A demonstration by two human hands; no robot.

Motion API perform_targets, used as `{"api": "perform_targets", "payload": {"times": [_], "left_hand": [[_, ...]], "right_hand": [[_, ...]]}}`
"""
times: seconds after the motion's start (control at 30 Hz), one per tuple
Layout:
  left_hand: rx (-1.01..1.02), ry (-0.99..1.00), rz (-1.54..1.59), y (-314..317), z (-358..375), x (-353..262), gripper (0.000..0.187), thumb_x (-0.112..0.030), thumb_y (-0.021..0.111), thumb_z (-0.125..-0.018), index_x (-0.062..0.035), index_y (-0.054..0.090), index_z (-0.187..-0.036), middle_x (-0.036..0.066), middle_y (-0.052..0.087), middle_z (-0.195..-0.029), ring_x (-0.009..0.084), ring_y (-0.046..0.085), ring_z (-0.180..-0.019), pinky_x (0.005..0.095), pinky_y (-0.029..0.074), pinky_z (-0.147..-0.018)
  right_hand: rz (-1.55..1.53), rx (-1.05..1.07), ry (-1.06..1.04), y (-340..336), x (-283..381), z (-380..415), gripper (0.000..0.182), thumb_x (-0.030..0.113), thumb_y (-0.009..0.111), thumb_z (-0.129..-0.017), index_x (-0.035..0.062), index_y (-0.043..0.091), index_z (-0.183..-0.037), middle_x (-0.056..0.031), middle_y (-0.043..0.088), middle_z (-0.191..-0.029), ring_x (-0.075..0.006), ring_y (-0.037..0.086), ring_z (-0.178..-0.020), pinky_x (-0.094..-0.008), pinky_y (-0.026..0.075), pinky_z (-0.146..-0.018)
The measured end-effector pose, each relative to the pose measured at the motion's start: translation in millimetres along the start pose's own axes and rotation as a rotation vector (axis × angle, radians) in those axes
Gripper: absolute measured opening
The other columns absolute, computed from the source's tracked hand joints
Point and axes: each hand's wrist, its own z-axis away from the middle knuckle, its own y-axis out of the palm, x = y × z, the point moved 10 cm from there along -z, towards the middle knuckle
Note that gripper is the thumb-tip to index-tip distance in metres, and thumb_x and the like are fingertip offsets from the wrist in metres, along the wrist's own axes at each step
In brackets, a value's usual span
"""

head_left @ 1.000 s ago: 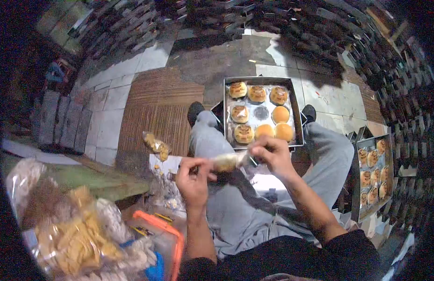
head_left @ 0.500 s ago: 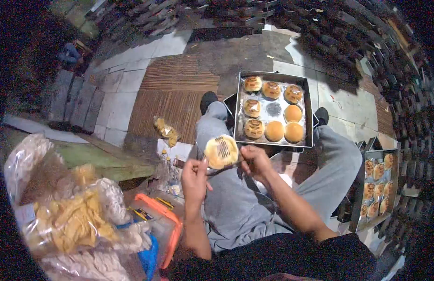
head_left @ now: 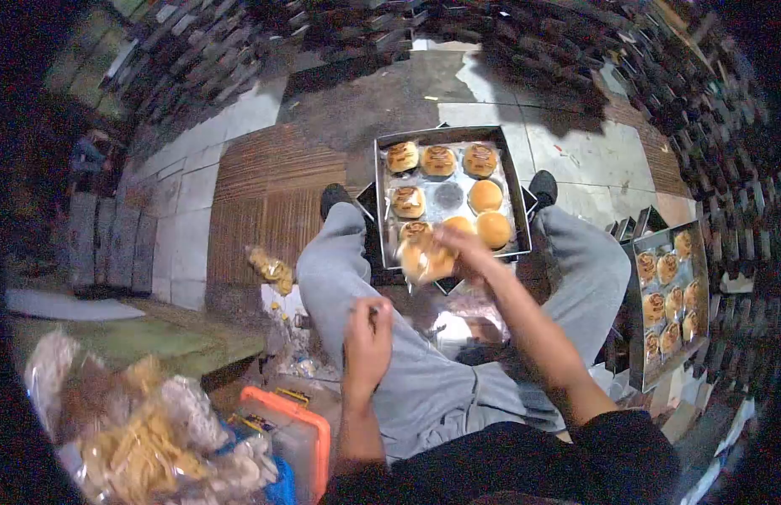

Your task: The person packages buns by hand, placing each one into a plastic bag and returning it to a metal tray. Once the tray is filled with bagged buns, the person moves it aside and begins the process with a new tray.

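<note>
Reaching out over my knees, I pinched a bagged bun [head_left: 426,259] in my right hand [head_left: 468,249] at the near edge of the metal tray [head_left: 515,198] resting there, while my left hand [head_left: 369,337] stayed curled shut over my left thigh.

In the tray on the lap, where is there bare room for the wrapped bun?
The tray has one bare patch at its centre, ringed by buns. The near-left corner, where the right hand holds the wrapped bun, is crowded. The side tray looks full.
</note>
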Motion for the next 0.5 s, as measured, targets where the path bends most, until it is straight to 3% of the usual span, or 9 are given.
{"api": "perform_targets", "payload": {"times": [0.03,0.07,0.1,0.17,0.23,0.27,0.33,0.4,0.5], "left_hand": [[0.262,-0.420,0.157,25,16,34,0.029,-0.015,0.055,-0.101,-0.0035,0.058,-0.128,0.023,0.052,-0.135,0.0342,0.056,-0.122,0.0408,0.048,-0.096],[0.280,-0.426,0.160,33,17,45,0.029,-0.015,0.055,-0.101,-0.0035,0.058,-0.128,0.023,0.052,-0.135,0.0342,0.056,-0.122,0.0408,0.048,-0.096],[0.513,-0.231,0.039,63,18,42,0.027,-0.017,0.055,-0.101,-0.0035,0.059,-0.124,0.021,0.057,-0.128,0.0335,0.057,-0.118,0.0424,0.048,-0.097],[0.741,-0.010,-0.078,115,16,54,0.025,-0.020,0.055,-0.102,-0.0034,0.060,-0.120,0.020,0.062,-0.122,0.0328,0.059,-0.114,0.0441,0.048,-0.097],[0.260,0.547,-0.227,118,-5,25,0.026,-0.023,0.055,-0.101,-0.0021,0.061,-0.115,0.020,0.066,-0.112,0.0398,0.063,-0.106,0.0470,0.049,-0.093],[0.267,0.548,-0.215,118,-11,20,0.026,-0.023,0.055,-0.101,-0.0021,0.061,-0.115,0.020,0.066,-0.112,0.0398,0.063,-0.106,0.0470,0.049,-0.093],[0.159,0.503,-0.463,110,-22,7,0.025,-0.025,0.056,-0.100,-0.0028,0.063,-0.111,0.021,0.068,-0.099,0.0416,0.063,-0.099,0.0495,0.048,-0.091],[0.380,0.347,-0.372,124,-24,27,0.028,-0.025,0.055,-0.101,-0.0014,0.062,-0.113,0.023,0.067,-0.105,0.0432,0.063,-0.102,0.0510,0.048,-0.091],[0.502,0.355,-0.272,131,-9,23,0.032,-0.029,0.053,-0.102,-0.0005,0.059,-0.117,0.026,0.067,-0.109,0.0463,0.061,-0.105,0.0542,0.048,-0.091]], "right_hand": [[-0.037,-0.115,-0.022,-33,11,-7,0.063,0.046,0.066,-0.095,0.0162,0.046,-0.147,-0.0106,0.059,-0.133,-0.0205,0.063,-0.111,-0.0412,0.058,-0.081],[0.023,-0.245,0.100,-83,-2,-25,0.063,0.051,0.063,-0.095,0.0183,0.045,-0.146,-0.0125,0.056,-0.138,-0.0213,0.066,-0.104,-0.0460,0.057,-0.080],[0.093,-0.550,0.145,-79,51,21,0.061,0.050,0.064,-0.094,0.0126,0.050,-0.140,-0.0183,0.063,-0.128,-0.0271,0.069,-0.096,-0.0478,0.057,-0.079],[1.019,-0.766,-0.007,-125,55,15,0.048,0.042,0.063,-0.095,0.0064,0.059,-0.127,-0.0248,0.068,-0.111,-0.0329,0.070,-0.090,-0.0484,0.056,-0.078],[1.121,-0.472,-0.207,-82,35,38,0.038,0.035,0.062,-0.094,0.0005,0.066,-0.109,-0.0279,0.069,-0.093,-0.0375,0.069,-0.088,-0.0467,0.055,-0.077],[1.069,-0.279,0.134,-45,18,69,0.033,0.030,0.064,-0.092,-0.0022,0.068,-0.098,-0.0274,0.069,-0.087,-0.0400,0.070,-0.083,-0.0478,0.054,-0.076],[1.276,-0.042,0.074,24,0,126,0.032,0.029,0.065,-0.090,-0.0033,0.067,-0.092,-0.0261,0.068,-0.082,-0.0409,0.069,-0.082,-0.0507,0.053,-0.076],[1.341,0.050,0.130,51,-51,161,0.027,0.014,0.062,-0.087,-0.0027,0.064,-0.109,-0.0253,0.062,-0.112,-0.0448,0.065,-0.099,-0.0545,0.053,-0.081],[1.369,-0.179,-0.380,77,5,181,0.025,0.012,0.056,-0.089,-0.0034,0.064,-0.108,-0.0246,0.063,-0.107,-0.0438,0.065,-0.094,-0.0543,0.051,-0.077]]}}
